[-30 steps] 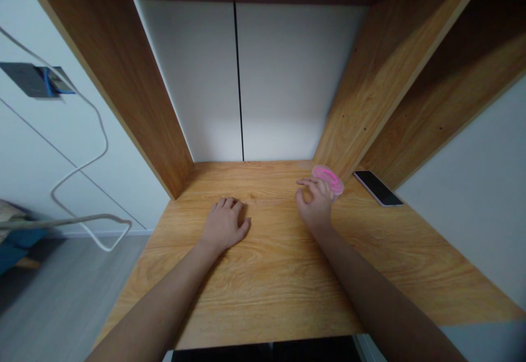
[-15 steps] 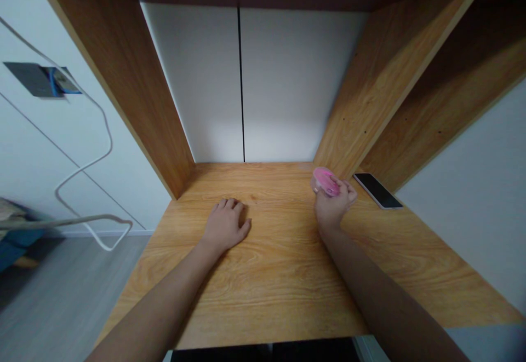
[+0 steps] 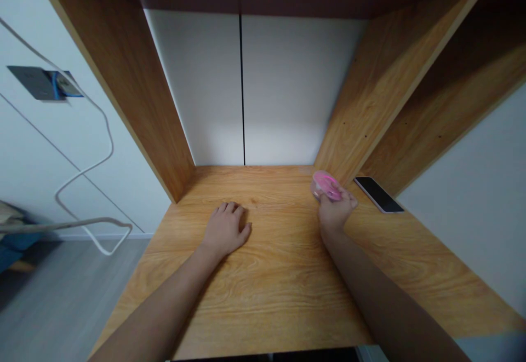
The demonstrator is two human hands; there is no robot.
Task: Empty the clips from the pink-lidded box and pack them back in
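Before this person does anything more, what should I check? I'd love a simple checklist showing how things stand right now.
1. Right hand has the pink-lidded container: ok, thumb and fingers are on it.
2. Left hand out of the way: ok, it rests palm down on the wooden desk, apart from the container.
3. Phone clear of the right hand: ok, it lies farther right, not touching.
4. White cable away from both hands: ok, it hangs off to the left.
5. Container lifted off the desk: cannot tell, its base is hard to make out.
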